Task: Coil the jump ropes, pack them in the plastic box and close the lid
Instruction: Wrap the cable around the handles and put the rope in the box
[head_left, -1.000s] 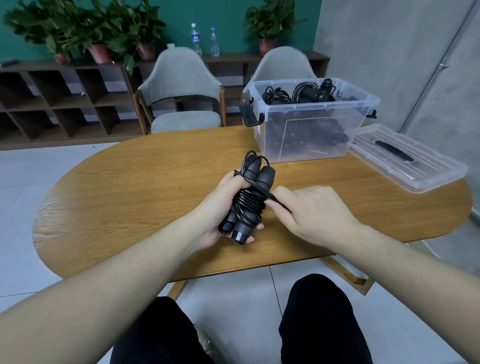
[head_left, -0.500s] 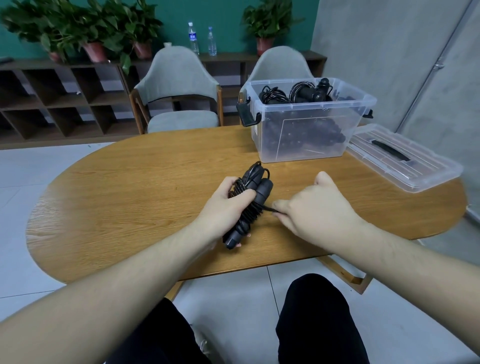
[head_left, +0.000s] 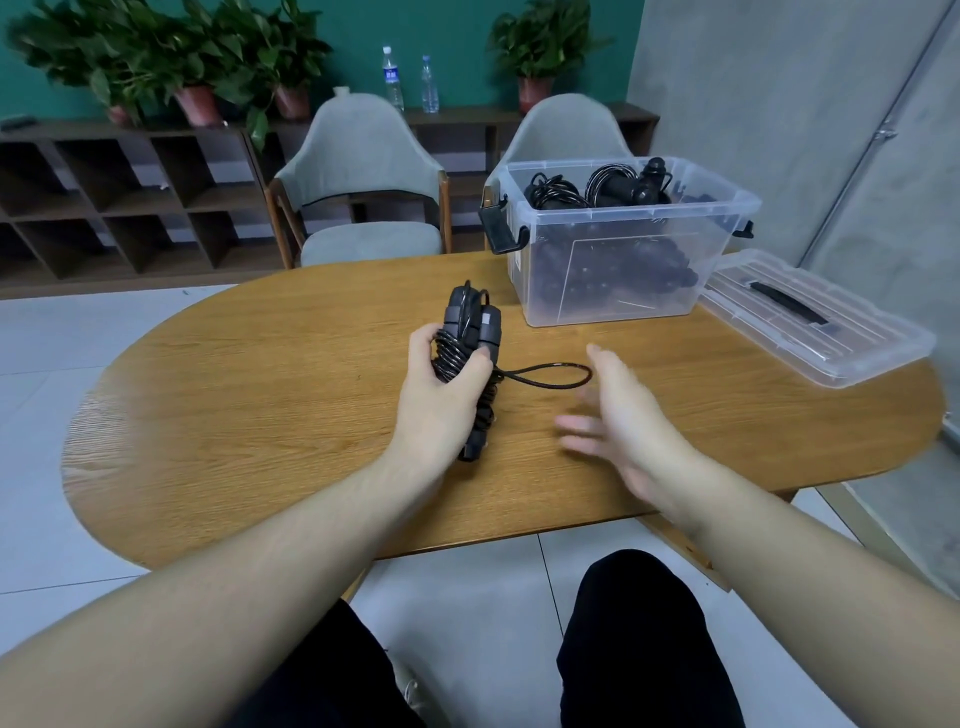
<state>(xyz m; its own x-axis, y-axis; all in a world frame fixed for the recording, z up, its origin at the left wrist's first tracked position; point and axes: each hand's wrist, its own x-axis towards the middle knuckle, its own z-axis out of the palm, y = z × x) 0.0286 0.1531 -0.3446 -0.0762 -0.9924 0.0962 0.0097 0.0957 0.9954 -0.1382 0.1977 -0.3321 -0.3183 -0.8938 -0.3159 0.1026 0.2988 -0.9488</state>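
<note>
Black rope (head_left: 470, 358) wound round its two handles, left hand (head_left: 441, 387) gripping it; a loop sticks out right of the grip. Right hand (head_left: 618, 421) spread, blurred, empty. No legible writing.

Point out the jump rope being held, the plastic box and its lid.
jump rope (head_left: 470, 332): head view, on its paired handles.
plastic box (head_left: 613, 280): head view, on its front wall.
lid (head_left: 831, 338): head view, on its clear top.

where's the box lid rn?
Head view, far right: the lid lies flat on the table, off the box, just right of the plastic box.
</note>
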